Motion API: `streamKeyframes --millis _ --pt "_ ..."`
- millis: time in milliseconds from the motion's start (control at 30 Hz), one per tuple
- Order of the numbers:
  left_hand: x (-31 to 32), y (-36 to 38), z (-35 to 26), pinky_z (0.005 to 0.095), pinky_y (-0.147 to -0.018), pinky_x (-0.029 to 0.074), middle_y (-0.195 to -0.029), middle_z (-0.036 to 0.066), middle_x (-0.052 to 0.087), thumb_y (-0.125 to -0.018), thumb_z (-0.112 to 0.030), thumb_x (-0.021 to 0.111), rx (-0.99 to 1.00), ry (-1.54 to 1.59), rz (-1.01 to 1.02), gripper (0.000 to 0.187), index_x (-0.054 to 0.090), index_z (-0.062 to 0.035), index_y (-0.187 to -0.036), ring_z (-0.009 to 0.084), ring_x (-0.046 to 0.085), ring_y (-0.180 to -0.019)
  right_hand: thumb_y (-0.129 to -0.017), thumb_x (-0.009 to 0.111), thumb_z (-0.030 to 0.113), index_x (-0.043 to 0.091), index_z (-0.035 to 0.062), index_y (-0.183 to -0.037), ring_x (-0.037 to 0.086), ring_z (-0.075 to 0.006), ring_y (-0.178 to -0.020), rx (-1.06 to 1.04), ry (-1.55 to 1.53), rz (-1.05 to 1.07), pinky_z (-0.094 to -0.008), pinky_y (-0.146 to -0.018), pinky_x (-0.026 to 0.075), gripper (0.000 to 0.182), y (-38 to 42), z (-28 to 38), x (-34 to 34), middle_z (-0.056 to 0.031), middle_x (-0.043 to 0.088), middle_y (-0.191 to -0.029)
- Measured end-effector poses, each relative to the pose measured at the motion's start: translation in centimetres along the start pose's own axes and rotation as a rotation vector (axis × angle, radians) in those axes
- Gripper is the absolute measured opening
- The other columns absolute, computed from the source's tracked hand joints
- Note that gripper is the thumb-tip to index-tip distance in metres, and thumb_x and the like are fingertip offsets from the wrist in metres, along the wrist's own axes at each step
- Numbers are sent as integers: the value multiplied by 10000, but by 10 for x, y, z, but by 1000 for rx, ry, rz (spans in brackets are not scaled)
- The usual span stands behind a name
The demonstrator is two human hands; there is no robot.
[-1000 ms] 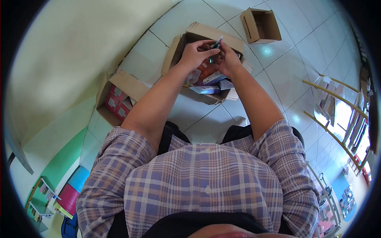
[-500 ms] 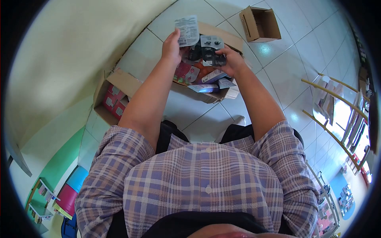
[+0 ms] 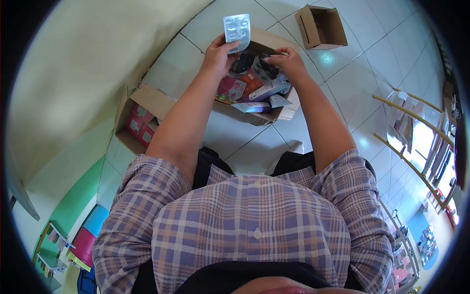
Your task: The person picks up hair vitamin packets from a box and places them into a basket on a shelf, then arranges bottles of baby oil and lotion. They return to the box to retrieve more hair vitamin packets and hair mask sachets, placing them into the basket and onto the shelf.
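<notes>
My left hand [image 3: 218, 55] holds a silvery, printed package [image 3: 238, 30] upright between thumb and fingers, over the back left of an open cardboard box [image 3: 273, 41]. Over the box's right side, my right hand [image 3: 289, 63] pinches a clear and black blister package [image 3: 266, 68], blurred and tilted. Inside the box lie a red-pink package [image 3: 230, 89], a white and purple carton [image 3: 264, 91] and other packages; a black item shows between the hands.
An opened box with red packages [image 3: 141, 125] sits at the left by the wall. A small cardboard box [image 3: 322, 27] stands on the tiled floor at the back right. At the right is a rack with yellow rails [image 3: 411, 115].
The silvery package in my left hand has moved up and turned slightly. My right hand has shifted a little up and right, and its black package now hangs tilted over the box.
</notes>
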State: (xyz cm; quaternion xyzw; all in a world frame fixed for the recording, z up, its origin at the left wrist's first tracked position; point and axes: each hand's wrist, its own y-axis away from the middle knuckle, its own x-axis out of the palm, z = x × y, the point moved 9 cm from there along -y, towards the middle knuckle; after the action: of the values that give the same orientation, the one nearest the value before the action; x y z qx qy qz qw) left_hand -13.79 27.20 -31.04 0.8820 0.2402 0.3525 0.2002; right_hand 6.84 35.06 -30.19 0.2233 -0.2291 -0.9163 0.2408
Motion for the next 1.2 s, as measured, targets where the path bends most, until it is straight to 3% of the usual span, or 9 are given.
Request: streamKeyframes --millis 200,267,333,400,567,767,967,1033,1200 --pt "29 9 2 372 -819 565 -1132 93 685 -839 -30 744 86 -181 103 409 656 -70 -1236 217 660 -1054 -885 715 196 591 72 -1168 679 -199 -886 335 -787 76 -408 -754 567 333 1 -22 11 -66 685 -1022" --pt "51 18 -7 315 -825 562 -1129 78 696 -830 -73 767 361 -721 221 366 695 -56 -1189 166 671 -1014 -952 642 215 590 66 -1165 682 -223 -907 224 -877 26 -453 -769 574 265 4 -7 7 -90 673 -1049" --pt "71 40 -16 314 -872 540 -1114 66 688 -799 -112 788 481 -875 213 349 721 -56 -1137 180 653 -1023 -967 622 201 580 62 -1185 682 -238 -918 210 -903 16 -473 -785 574 262 2 -9 7 -103 666 -1066" --pt "103 74 -27 357 -911 507 -1093 76 662 -766 -144 800 1045 -1290 258 392 718 -69 -1142 246 613 -1045 -982 602 186 569 59 -1205 682 -252 -929 194 -928 8 -494 -800 574 259 -6 -15 9 -116 658 -1084" --pt "113 85 -14 407 -932 449 -1160 88 609 -815 -235 765 1067 -1331 169 454 668 -111 -1241 269 569 -1065 -1002 593 215 522 -5 -1238 658 -275 -997 133 -1269 20 -473 -930 530 331 -11 -4 5 -128 649 -1090" --pt "99 70 4 434 -924 425 -1216 112 579 -863 -242 726 801 -1422 139 448 643 -128 -1289 303 538 -1148 -964 659 238 599 -17 -1143 629 -227 -1075 -100 -1135 178 -376 -992 494 317 -1 27 5 -120 654 -1101" --pt "77 59 -26 457 -1002 446 -1273 99 580 -808 -188 806 907 -1190 -80 394 672 -104 -1169 314 589 -1158 -947 669 222 545 -53 -1314 616 -219 -1122 -122 -1063 252 -374 -1011 484 475 16 47 9 -133 647 -1206" --pt "67 36 -9 418 -994 485 -1278 95 591 -773 -174 845 530 -768 133 345 677 -81 -1059 285 620 -1116 -946 670 226 524 -53 -1339 612 -221 -1134 -127 -1039 297 -371 -1021 477 504 20 55 9 -131 645 -1212" --pt "67 37 -11 349 -940 515 -1260 81 610 -802 -166 825 578 -895 112 299 670 -58 -1034 228 622 -1102 -928 700 273 476 6 -1411 601 -239 -1160 -67 -1080 332 -409 -1011 487 596 20 49 15 -128 642 -1216"
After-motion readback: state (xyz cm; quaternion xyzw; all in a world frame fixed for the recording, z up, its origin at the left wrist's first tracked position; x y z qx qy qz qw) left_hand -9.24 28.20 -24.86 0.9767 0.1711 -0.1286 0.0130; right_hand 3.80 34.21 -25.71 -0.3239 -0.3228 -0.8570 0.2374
